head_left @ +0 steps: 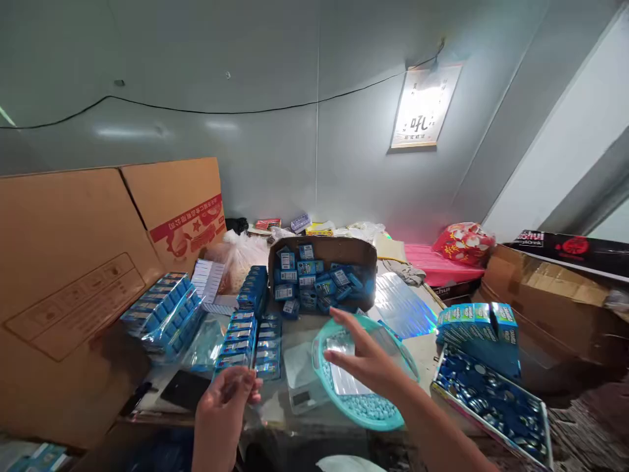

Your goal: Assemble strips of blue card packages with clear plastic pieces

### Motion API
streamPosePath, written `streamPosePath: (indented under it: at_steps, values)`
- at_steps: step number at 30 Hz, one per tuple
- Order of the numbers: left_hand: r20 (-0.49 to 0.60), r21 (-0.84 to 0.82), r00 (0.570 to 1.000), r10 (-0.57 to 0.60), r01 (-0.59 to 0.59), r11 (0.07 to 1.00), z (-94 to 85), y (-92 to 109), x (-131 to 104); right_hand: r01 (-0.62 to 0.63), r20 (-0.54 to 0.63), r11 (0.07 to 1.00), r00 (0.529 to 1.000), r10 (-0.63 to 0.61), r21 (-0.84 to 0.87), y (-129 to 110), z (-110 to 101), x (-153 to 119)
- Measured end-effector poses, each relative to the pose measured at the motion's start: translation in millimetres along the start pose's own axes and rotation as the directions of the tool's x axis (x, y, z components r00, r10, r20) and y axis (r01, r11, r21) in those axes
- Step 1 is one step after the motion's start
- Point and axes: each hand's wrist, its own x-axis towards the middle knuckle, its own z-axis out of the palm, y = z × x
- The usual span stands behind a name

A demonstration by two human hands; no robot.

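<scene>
My left hand (223, 410) has its grip pinched narrow on a small clear plastic bag (248, 380), thumb and fingertips closed on its upper edge; the bag hangs just in front of the surface (295, 328), near its front edge. My right hand (366, 360) is open, grip wide, fingers spread and holding nothing; it hovers over the teal basin (366, 410), whether touching its rim I cannot tell.

Basin contents: light blue pellets (368, 406) heaped at the near side, with a clear plastic sheet or bag (344, 380) lying under my right palm.

Between the two hands, just beyond them: a small digital scale (302, 387). Directly beyond the left grip: two rows of flat blue packets (250, 341). Left of that grip: a dark phone (185, 390) lying flat, and further left, wrapped bundles of blue boxes (164, 311) against a large cardboard sheet (63, 282).

Beyond the right hand: an open cardboard box (322, 275) tipped toward me, filled with small blue boxes (307, 278) in a loose heap. Right of the right hand: a stack of blue-green cartons (479, 328) and, nearer, a tray (494, 400) of small blue round items. Far right: a brown carton (540, 301).
</scene>
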Motion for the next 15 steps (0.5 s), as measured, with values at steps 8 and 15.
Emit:
streamPosePath:
  at_steps: [8, 15]
  values:
    - [-0.040, 0.086, 0.999, 0.037, -0.034, 0.996, -31.5, -8.5, 6.6, -0.392, 0.361, 0.769, 0.905, 0.225, 0.505, 35.1, 81.9, -28.3]
    - [0.176, -0.031, 0.979, -0.104, 0.112, 0.993, -23.8, -13.9, -14.8, -0.387, 0.216, 0.863, 0.919, 0.331, 0.326, 32.0, 58.9, -3.4]
